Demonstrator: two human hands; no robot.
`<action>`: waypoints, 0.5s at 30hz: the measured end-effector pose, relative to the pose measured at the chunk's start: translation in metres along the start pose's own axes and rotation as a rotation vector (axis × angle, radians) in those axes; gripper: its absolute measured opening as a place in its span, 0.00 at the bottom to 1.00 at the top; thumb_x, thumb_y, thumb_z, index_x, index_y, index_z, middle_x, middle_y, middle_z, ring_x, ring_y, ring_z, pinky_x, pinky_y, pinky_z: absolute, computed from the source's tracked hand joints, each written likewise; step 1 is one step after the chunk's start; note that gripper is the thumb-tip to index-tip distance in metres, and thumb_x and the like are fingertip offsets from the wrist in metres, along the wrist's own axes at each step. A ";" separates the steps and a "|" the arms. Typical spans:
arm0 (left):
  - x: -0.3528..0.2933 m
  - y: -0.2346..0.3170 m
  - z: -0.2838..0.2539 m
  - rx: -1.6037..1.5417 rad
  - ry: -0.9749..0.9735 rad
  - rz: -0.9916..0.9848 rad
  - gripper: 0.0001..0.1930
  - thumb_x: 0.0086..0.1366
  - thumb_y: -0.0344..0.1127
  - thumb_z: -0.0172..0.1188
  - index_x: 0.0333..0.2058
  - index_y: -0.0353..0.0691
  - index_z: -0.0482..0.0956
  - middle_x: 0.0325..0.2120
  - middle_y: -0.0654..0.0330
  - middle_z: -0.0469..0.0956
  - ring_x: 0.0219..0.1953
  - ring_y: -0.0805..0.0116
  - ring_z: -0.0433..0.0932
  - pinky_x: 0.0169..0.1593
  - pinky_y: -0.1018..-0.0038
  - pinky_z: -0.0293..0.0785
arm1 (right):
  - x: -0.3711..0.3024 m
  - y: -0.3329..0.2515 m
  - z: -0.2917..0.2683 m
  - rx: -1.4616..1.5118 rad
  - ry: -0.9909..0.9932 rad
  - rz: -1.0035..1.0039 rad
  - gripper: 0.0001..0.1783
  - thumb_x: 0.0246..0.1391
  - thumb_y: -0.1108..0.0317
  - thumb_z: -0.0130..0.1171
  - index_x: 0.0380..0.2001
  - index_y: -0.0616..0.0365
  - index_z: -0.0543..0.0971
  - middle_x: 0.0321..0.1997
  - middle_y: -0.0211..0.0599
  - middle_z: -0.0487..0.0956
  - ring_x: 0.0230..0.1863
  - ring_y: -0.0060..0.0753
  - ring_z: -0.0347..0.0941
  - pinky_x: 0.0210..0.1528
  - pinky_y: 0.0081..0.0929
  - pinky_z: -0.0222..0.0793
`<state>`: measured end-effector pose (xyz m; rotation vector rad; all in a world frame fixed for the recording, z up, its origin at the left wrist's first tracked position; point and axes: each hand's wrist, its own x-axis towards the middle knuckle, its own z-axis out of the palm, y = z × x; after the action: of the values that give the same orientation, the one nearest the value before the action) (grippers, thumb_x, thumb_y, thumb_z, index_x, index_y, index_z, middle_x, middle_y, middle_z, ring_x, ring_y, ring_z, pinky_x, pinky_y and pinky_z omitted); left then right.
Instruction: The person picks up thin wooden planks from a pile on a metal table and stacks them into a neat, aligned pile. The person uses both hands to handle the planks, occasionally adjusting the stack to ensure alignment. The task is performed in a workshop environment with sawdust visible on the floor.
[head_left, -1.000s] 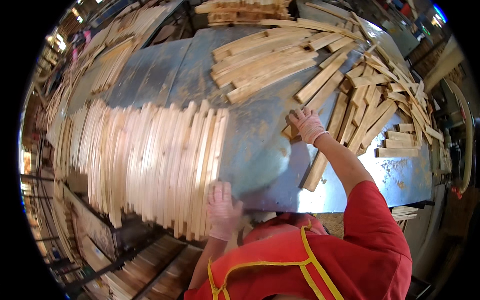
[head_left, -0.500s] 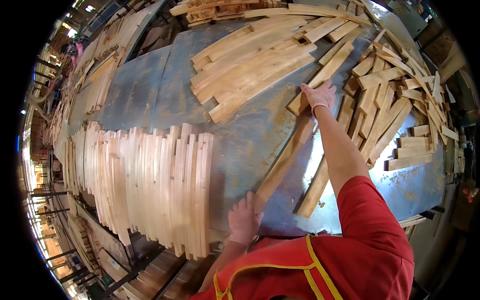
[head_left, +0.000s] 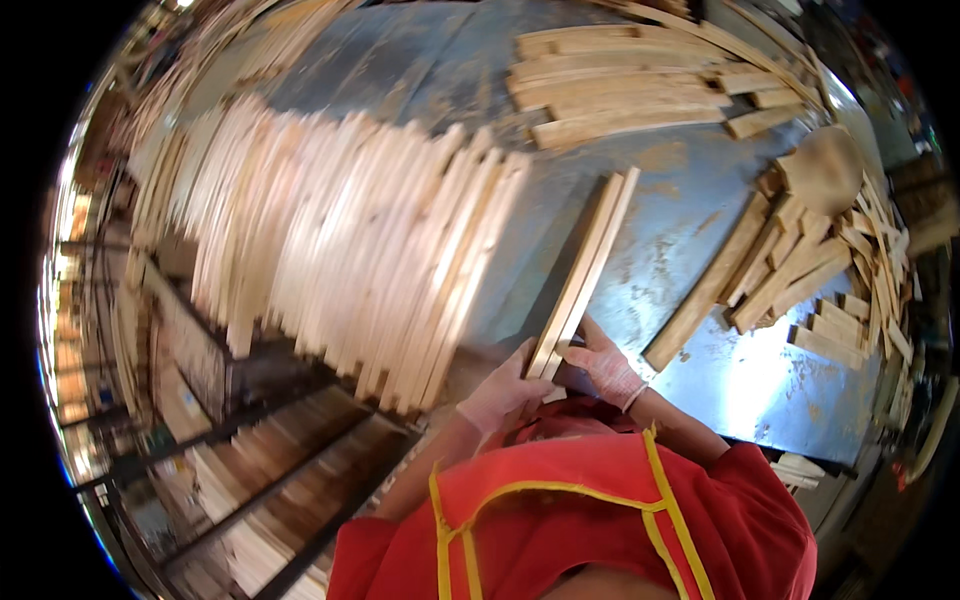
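Note:
Two narrow wooden boards (head_left: 588,270) are held side by side on edge, their near ends close to my body and their far ends pointing away over the metal table (head_left: 672,215). My left hand (head_left: 503,392) is closed around the near end from the left. On the right side of the same end, my right hand (head_left: 603,368) grips with its thumb against the wood. Both hands wear light gloves. To the left of the boards stands a long row of wooden strips (head_left: 350,240), packed on edge and blurred by motion.
Flat boards (head_left: 620,85) lie together at the back of the table. At the right is a jumbled heap of boards (head_left: 790,260), with several short pieces (head_left: 835,328) near it. Below the row, dark metal bars (head_left: 300,450) cross over stacked wood. A brownish blurred patch covers part of the heap.
My right hand has come back from the far boards to the near end beside my left hand. The boards now stand on edge, paired together. The view has shifted left.

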<state>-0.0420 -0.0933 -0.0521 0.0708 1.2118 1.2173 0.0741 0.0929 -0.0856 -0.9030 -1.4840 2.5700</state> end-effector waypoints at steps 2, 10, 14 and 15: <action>-0.016 -0.037 -0.017 0.039 0.121 0.140 0.44 0.61 0.30 0.66 0.75 0.40 0.59 0.58 0.54 0.78 0.54 0.67 0.78 0.58 0.71 0.76 | -0.005 -0.025 0.038 -0.058 -0.060 0.260 0.52 0.62 0.54 0.72 0.79 0.58 0.54 0.70 0.42 0.72 0.67 0.39 0.70 0.64 0.40 0.71; -0.108 -0.051 -0.064 1.038 0.824 0.551 0.30 0.60 0.44 0.70 0.59 0.38 0.79 0.50 0.48 0.82 0.50 0.47 0.81 0.56 0.60 0.78 | 0.098 0.008 0.109 -1.117 0.080 0.100 0.46 0.62 0.33 0.57 0.64 0.67 0.70 0.53 0.66 0.83 0.59 0.67 0.78 0.62 0.45 0.72; -0.158 -0.123 -0.120 0.526 1.135 0.361 0.17 0.64 0.44 0.71 0.45 0.39 0.85 0.31 0.59 0.83 0.37 0.56 0.82 0.42 0.64 0.76 | 0.074 -0.013 0.137 -0.657 0.034 0.265 0.41 0.61 0.40 0.66 0.62 0.66 0.73 0.54 0.54 0.85 0.55 0.51 0.82 0.55 0.40 0.77; -0.162 -0.143 -0.136 0.265 1.057 0.288 0.16 0.65 0.45 0.70 0.45 0.40 0.85 0.32 0.61 0.83 0.38 0.60 0.82 0.40 0.67 0.75 | 0.067 0.000 0.120 -0.560 0.061 0.172 0.40 0.61 0.42 0.67 0.62 0.65 0.74 0.55 0.52 0.85 0.54 0.48 0.82 0.54 0.39 0.77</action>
<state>-0.0227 -0.3454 -0.0903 -0.2436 2.3427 1.3677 -0.0420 0.0202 -0.0719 -1.1887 -2.2470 2.2226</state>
